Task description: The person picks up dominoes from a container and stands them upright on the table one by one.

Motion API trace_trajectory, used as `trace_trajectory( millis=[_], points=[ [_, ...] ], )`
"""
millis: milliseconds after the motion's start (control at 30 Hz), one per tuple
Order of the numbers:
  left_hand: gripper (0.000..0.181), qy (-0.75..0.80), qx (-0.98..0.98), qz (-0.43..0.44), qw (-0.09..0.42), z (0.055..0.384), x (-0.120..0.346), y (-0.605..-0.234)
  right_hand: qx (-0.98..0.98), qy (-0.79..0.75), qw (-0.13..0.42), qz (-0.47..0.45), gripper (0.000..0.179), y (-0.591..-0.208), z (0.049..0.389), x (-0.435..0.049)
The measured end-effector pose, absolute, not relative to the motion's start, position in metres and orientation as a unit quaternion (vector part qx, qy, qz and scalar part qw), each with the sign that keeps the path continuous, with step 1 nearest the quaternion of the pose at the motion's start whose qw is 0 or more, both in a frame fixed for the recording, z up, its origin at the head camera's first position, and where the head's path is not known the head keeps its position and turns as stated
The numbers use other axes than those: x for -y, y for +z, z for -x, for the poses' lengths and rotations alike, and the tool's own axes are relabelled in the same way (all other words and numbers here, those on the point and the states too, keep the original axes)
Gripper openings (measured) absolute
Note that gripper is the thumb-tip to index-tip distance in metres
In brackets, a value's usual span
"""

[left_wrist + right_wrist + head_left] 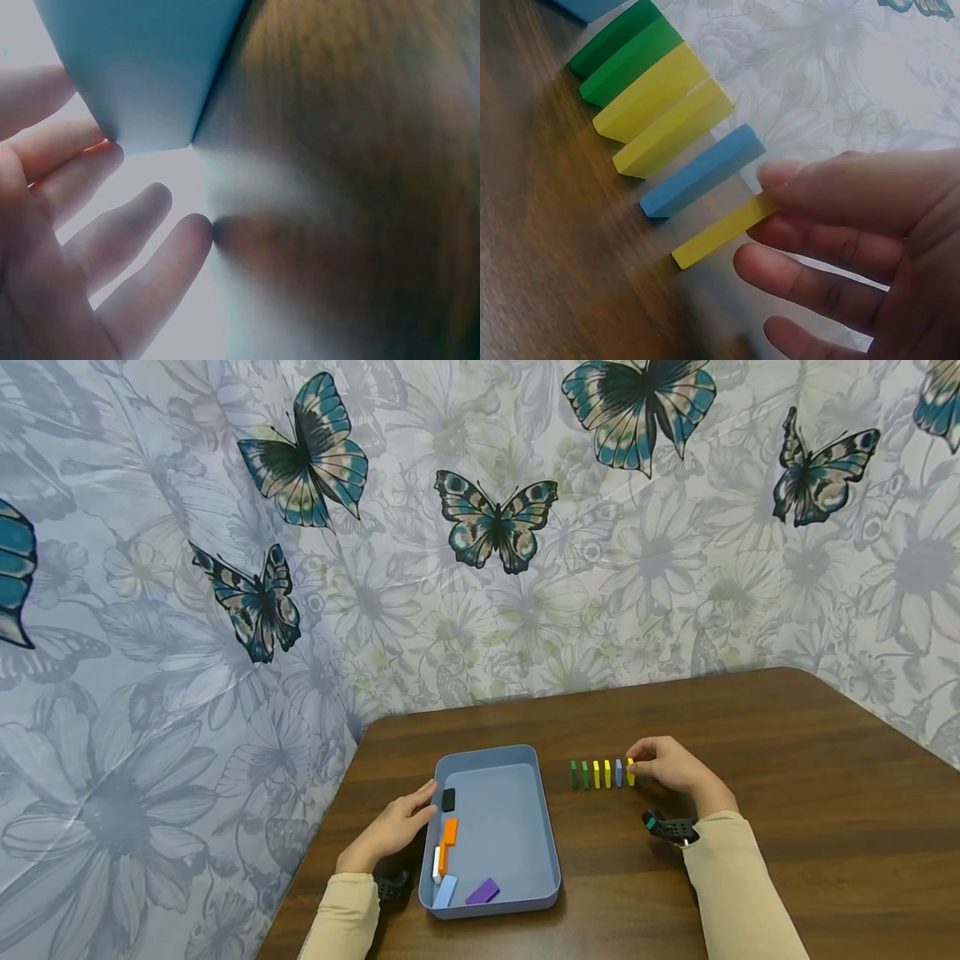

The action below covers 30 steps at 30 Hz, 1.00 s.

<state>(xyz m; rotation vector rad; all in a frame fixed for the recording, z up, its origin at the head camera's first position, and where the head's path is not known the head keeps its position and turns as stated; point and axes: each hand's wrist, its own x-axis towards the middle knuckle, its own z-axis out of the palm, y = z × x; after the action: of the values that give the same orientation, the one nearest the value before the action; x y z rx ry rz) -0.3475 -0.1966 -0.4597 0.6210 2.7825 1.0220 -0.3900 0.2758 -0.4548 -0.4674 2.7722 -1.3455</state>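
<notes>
My right hand (pixel 672 767) pinches the upper end of a yellow domino (pixel 724 231) between thumb and fingers; the block stands on edge at the right end of a row. Beside it, a small gap away, stands a blue domino (pixel 701 174). Further left come two yellow dominoes (pixel 673 127) and two green dominoes (pixel 632 60), all upright. At the left side of a blue-grey tray (pixel 495 827), my left hand (pixel 396 827) rests with its fingers extended, fingertips against the outer wall in the left wrist view.
Inside the tray lie a black block (pixel 448 800), orange blocks (pixel 451 831), a white block (pixel 437 865), a light blue block (pixel 446 892) and a purple block (pixel 483 891). A butterfly-print cloth (pixel 525 635) hangs behind the brown wooden table (pixel 787 760).
</notes>
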Motion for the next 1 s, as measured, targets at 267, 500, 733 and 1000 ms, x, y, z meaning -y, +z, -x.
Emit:
trace_trajectory(
  millis=[267,500,733,1000],
  points=[
    [0.056,0.334,-0.918,-0.208,0.052,0.348,0.197,-0.459,-0.893,-0.417,0.009,0.172,0.024,-0.452,0.390,-0.278],
    [0.055,0.332,-0.919,-0.206,0.053,0.349,0.196,-0.458,-0.888,-0.428,0.011,0.169,0.024,-0.451,0.390,-0.277],
    [0.054,0.336,-0.918,-0.204,0.059,0.348,0.197,-0.459,-0.886,-0.430,0.018,0.172,0.028,-0.446,0.386,-0.277],
    [0.052,0.340,-0.914,-0.214,0.052,0.341,0.193,-0.454,-0.905,-0.394,-0.009,0.162,0.024,-0.429,0.376,-0.279]
  ],
)
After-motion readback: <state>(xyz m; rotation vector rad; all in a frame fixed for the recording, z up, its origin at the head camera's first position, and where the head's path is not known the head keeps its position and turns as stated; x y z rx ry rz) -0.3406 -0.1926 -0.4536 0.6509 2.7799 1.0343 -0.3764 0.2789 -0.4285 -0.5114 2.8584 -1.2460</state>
